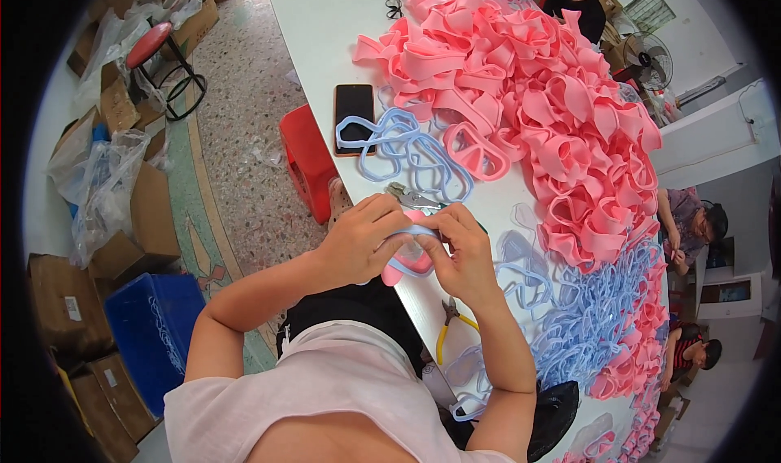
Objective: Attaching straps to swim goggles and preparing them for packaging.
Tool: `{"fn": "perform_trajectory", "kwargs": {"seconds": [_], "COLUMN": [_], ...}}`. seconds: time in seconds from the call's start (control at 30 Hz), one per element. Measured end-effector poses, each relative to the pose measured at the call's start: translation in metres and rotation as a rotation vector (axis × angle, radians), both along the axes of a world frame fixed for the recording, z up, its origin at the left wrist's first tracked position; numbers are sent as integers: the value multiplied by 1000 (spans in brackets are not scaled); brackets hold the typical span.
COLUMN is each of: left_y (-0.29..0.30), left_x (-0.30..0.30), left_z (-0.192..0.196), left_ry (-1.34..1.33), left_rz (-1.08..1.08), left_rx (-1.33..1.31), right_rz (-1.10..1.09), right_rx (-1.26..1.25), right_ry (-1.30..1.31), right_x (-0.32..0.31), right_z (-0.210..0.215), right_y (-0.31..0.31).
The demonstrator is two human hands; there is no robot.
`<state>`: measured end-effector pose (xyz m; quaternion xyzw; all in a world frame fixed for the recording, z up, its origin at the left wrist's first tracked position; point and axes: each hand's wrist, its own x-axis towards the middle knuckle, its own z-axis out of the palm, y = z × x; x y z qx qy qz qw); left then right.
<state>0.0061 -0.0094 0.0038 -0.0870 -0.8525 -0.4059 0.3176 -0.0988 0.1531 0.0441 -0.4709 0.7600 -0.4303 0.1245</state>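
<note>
My left hand (pixel 364 237) and my right hand (pixel 460 254) meet at the near edge of a long white table (pixel 325 24). Together they grip one pink rubber mask skirt (pixel 404 261) with a light blue frame ring (pixel 416 232) pressed against its top. Fingers of both hands pinch the blue ring. Just beyond my hands lie small metal pliers (pixel 411 195) and a few loose blue frame rings (pixel 407 150). A single pink mask skirt (pixel 476 150) lies past those.
A big heap of pink mask skirts (pixel 537 80) covers the table's right half, with a heap of blue rings (pixel 598 316) nearer. A dark phone (pixel 354 109), yellow-handled pliers (pixel 449 326), red stool (pixel 307 158), blue crate (pixel 154 325), cardboard boxes and other seated people at right surround me.
</note>
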Motion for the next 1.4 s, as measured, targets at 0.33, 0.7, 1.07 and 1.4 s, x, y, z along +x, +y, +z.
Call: {"fn": "perform_trajectory", "kwargs": {"seconds": [0.33,0.7,1.07,1.4], "left_y": [32,-4,9,25], "left_x": [4,-10,-2,-6], "left_z": [-36,5,-5,-5], "left_ry": [48,103,163,181], "left_rz": [180,-206,-126,112], "left_rx": [829,-121,-59,-43], "right_rz": [-223,86,8,-102], "right_rx": [-197,-81,-157,-238], "right_ry": [44,-101,82,415], "right_x": [12,-1,18,19], "right_z": [-2,9,-5,-8], "right_y": [11,28,23,10]}}
